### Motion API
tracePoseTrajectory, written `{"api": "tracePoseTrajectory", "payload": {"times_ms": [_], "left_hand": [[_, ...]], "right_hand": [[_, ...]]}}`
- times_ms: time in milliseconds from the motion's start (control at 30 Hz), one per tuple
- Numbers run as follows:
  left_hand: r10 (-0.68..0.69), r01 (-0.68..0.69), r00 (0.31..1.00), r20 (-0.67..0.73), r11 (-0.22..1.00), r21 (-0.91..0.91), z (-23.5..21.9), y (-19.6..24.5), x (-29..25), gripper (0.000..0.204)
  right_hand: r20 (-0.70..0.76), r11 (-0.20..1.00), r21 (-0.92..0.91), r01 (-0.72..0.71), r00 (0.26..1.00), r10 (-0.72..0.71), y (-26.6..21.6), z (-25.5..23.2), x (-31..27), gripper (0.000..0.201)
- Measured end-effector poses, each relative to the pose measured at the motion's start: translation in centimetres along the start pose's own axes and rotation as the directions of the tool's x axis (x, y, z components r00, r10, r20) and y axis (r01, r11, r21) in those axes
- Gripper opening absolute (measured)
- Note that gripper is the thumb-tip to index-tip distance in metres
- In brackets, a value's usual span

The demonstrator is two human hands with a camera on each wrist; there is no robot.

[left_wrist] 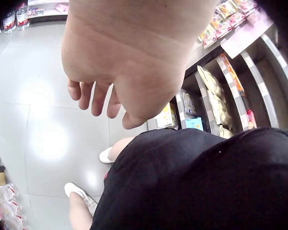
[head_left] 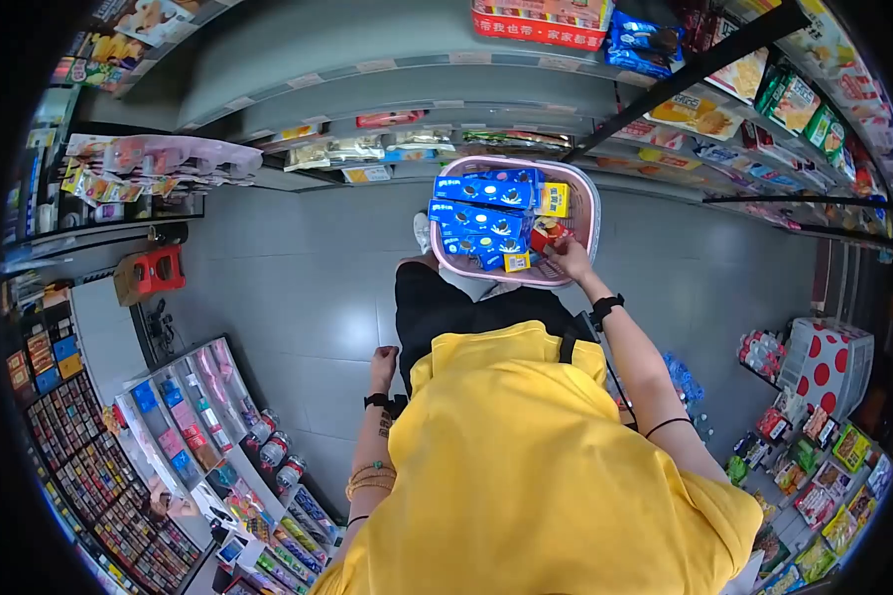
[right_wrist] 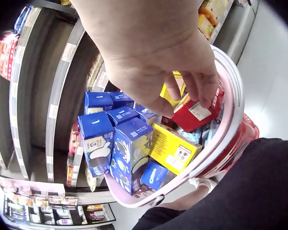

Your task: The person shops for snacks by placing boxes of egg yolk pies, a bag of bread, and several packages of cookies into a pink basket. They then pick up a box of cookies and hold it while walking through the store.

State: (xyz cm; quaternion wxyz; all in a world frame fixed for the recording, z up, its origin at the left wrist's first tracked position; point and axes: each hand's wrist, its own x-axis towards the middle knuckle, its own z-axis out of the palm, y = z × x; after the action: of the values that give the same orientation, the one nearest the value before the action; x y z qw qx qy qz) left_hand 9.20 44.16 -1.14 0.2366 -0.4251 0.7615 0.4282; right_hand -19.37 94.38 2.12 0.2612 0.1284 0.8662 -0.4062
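My right hand (head_left: 571, 260) reaches into a pink plastic basket (head_left: 592, 213), its thumb and fingers gripping a small red box (right_wrist: 186, 120) with a white label. Several blue biscuit boxes (head_left: 478, 218) are packed on the basket's left side, some standing on end in the right wrist view. Beside them lies a yellow box (right_wrist: 175, 149), close to the red one. My left hand (left_wrist: 122, 72) hangs at my side near my black shorts, fingers loosely bent with nothing in them.
Shelves (head_left: 377, 66) of packaged snacks curve round the front and right, close beyond the basket. A display rack (head_left: 184, 426) stands at left, bottled drinks (head_left: 278, 451) next to it. A red stool (head_left: 159, 268) and a polka-dot box (head_left: 826, 365) stand on the grey tiles.
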Motion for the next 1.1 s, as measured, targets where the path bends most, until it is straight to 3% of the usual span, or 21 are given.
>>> {"api": "tracePoseTrajectory", "payload": {"times_ms": [133, 233, 267, 367, 467, 600, 700, 867, 933, 1100], "left_hand": [[-0.028, 0.029, 0.999, -0.029, 0.999, 0.025, -0.3, -0.2, -0.9, 0.041], [-0.024, 0.024, 0.999, -0.025, 0.999, -0.03, -0.6, -0.3, -1.6, 0.041], [-0.018, 0.017, 1.0, -0.023, 0.999, -0.048, -0.7, -0.3, -1.9, 0.041], [0.018, -0.023, 0.999, -0.043, 0.994, -0.109, -0.3, -0.8, -2.4, 0.037], [-0.068, 0.064, 0.997, -0.03, 0.991, -0.117, 0.6, -3.5, -1.3, 0.035], [-0.106, 0.097, 0.993, -0.049, 0.982, -0.161, 0.8, -1.4, -3.5, 0.033], [-0.094, 0.076, 0.993, -0.073, 0.971, -0.229, 1.0, -2.1, -4.0, 0.033], [-0.086, 0.067, 0.993, -0.082, 0.975, -0.21, 0.7, -3.1, -5.2, 0.035], [-0.114, 0.085, 0.986, -0.122, 0.972, -0.217, 0.7, -3.1, -6.0, 0.035], [-0.181, 0.141, 0.972, -0.15, 0.96, -0.243, 0.2, -2.6, -7.8, 0.035]], "right_hand": [[-0.054, 0.998, -0.043, 0.049, 0.997, -0.051, -0.7, 0.1, 0.8, 0.045], [-0.057, 0.973, -0.067, 0.221, 0.973, -0.225, -3.0, -0.6, 0.8, 0.053], [0.007, 0.981, 0.101, 0.167, 0.986, -0.169, -4.4, -1.2, 0.3, 0.071], [-0.095, 0.934, 0.018, 0.356, 0.931, -0.353, -9.2, -2.1, -1.5, 0.097], [-0.071, 0.833, -0.137, 0.536, 0.833, -0.548, -14.8, -3.3, -3.9, 0.124], [-0.039, 0.81, -0.253, 0.529, 0.831, -0.555, -18.0, -2.8, -4.0, 0.141], [-0.045, 0.759, -0.342, 0.554, 0.797, -0.602, -18.7, -2.3, -3.2, 0.136], [0.032, 0.749, -0.394, 0.532, 0.823, -0.568, -18.3, -1.6, -2.0, 0.13], [0.042, 0.753, -0.429, 0.498, 0.844, -0.535, -18.8, -1.5, -2.1, 0.123], [0.036, 0.708, -0.453, 0.542, 0.805, -0.593, -17.8, -1.2, -1.1, 0.109]]}}
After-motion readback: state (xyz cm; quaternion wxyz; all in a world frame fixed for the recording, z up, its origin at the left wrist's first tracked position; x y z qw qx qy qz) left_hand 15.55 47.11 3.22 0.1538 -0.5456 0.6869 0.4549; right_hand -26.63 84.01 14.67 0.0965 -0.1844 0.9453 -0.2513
